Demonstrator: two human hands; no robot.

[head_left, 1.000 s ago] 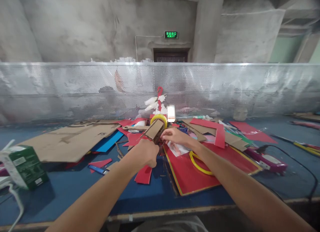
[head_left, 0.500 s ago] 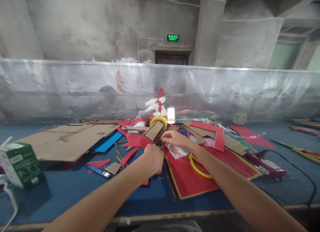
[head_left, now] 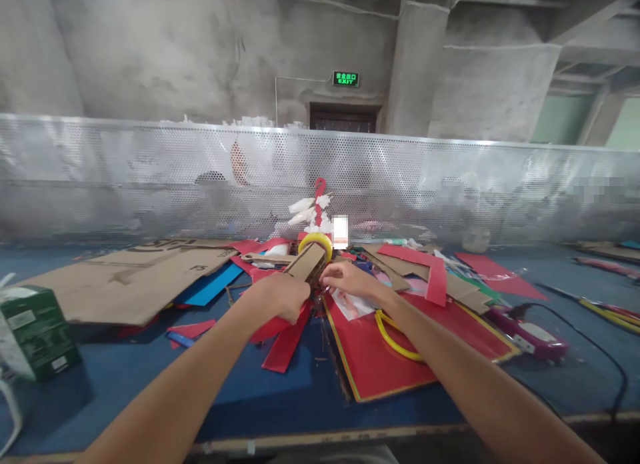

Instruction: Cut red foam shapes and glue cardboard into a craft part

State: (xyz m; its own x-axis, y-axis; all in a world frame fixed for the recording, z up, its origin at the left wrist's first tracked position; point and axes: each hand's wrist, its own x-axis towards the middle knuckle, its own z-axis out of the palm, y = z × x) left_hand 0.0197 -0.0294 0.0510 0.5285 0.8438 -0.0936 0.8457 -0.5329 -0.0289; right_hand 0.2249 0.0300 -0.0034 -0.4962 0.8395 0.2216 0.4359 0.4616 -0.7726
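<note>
Both my arms reach out over a blue table (head_left: 150, 384) strewn with cut paper and cardboard. My left hand (head_left: 278, 296) is curled into a fist around the lower end of a small folded cardboard piece (head_left: 307, 261), with a red paper strip (head_left: 286, 344) hanging from under it. My right hand (head_left: 347, 277) pinches at the same cardboard piece from the right, fingers pressed together. A yellow tape roll (head_left: 317, 240) stands just behind the cardboard. A red sheet (head_left: 400, 347) with a yellow loop (head_left: 391, 334) lies under my right forearm.
A large brown cardboard sheet (head_left: 125, 281) and a blue sheet (head_left: 213, 284) lie to the left. A green box (head_left: 35, 334) stands at the far left. A purple glue gun (head_left: 530, 334) with a black cord lies at the right. A perforated metal screen (head_left: 450, 177) closes the table's back.
My left hand has moved up and away from me, closer to the cardboard piece, lifting a red paper strip with it. My right hand has stayed at the cardboard piece.
</note>
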